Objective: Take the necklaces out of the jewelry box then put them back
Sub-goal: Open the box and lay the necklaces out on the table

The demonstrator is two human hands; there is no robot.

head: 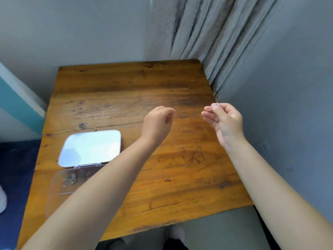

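Inside open jewelry box [59,184], small metal pieces [69,180].

A table [162,177] fills the middle of the view, with a wall behind its far edge and a curtain [207,33] hanging at its far right corner. Another wall runs along the table's right side. On the left part of the table lies an open jewelry box [61,188]: its tray sits at the near left, and its lid [90,147] lies flat just beyond, joined to it at the hinge. Small pieces [68,180] rest in the tray's far left part. Above the table's right half, the left hand [157,123] and right hand [225,121] hang apart, with a thin necklace [189,115] stretched between them. The left forearm crosses over the tray's right side.
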